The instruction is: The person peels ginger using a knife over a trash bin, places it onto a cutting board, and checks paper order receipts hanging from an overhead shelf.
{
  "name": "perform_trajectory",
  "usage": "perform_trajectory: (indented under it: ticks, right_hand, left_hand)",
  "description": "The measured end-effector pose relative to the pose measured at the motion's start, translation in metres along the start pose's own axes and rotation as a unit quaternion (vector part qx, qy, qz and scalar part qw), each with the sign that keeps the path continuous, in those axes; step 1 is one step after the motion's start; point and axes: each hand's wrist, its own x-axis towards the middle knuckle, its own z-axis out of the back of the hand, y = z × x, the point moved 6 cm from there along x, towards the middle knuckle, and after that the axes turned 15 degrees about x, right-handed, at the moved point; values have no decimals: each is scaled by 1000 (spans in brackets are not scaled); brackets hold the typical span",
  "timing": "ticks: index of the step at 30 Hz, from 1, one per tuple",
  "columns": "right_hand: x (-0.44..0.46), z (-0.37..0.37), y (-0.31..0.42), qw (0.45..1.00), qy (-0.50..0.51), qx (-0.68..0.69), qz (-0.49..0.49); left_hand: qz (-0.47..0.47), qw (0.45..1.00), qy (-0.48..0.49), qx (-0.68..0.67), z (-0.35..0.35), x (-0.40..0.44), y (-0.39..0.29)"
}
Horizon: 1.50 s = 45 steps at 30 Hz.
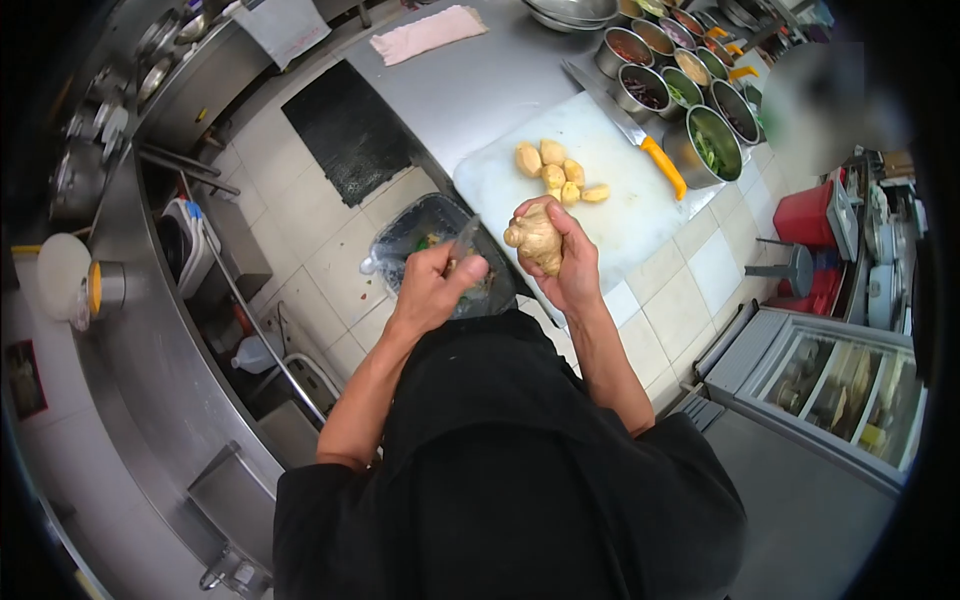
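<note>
Head view, from the left: the left hand (438,287) is over a dark bin (397,222), its grip closed on a thin tool (465,238) (too blurred to say what kind). Next, the right hand (570,262) has its grip wrapped around a knobbly ginger root (538,240), held up near the edge of a white cutting board (640,222). Pale peeled pieces (528,158) lie clustered on the board, and an orange-handled knife (662,166) rests farther right, beside metal containers (738,160) of ingredients.

left hand (435,287) curled | right hand (571,258) cupped | forearms (374,386) converging
</note>
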Motion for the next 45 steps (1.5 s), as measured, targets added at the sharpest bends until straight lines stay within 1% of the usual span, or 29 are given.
perform_trajectory:
  ticks: [2, 5, 11, 14, 17, 20, 23, 26, 29, 32, 35, 38, 41, 44, 45]
  right_hand:
    - [-4, -11, -7, 999, 27, -23, -7]
    - [-8, -25, -18, 998, 62, -23, -4]
    - [-13, -25, -30, 996, 84, -33, -12]
    - [-16, -35, -28, 992, 102, -78, -16]
    - [-15, -38, -25, 988, 120, -97, 27]
    - [-14, -33, -26, 986, 122, -109, 19]
    - [-10, -29, -25, 981, 142, -129, 37]
    - [-8, -30, -23, 982, 115, -146, 37]
    - [-5, -27, -23, 986, 101, -124, 46]
    - [-6, -28, -25, 994, 67, -67, 55]
    - [-8, -28, -24, 996, 51, -74, 18]
    - [-9, -25, -27, 996, 27, -88, 9]
    - [-7, -19, -28, 995, 3, -93, 38]
    - [-3, -10, -25, 985, -27, -128, 113]
    - [-2, -12, -23, 986, -27, -116, 113]
  left_hand:
    - [-72, 995, 7, 76, 6, 5, -12]
    - [-133, 974, -3, 186, 15, 8, -44]
    - [-213, 946, -30, 244, 26, 8, -61]
    - [-201, 952, 3, 230, 23, 6, -59]
    - [-230, 944, 12, 237, 20, 5, -64]
    - [-203, 962, 39, 176, 15, 4, -57]
    - [-227, 952, 17, 207, 16, 4, -56]
    - [-234, 951, 7, 200, 14, 4, -53]
    - [-226, 956, -27, 183, 9, 3, -45]
    - [-226, 948, -66, 215, 7, 5, -35]
    - [-214, 958, -78, 175, 1, 7, -30]
    - [-208, 960, -88, 164, -4, 5, -23]
    - [-168, 974, -90, 121, -5, -1, -31]
    - [-64, 977, -92, 180, -10, -9, -20]
    - [-33, 980, -72, 183, -14, -10, -5]
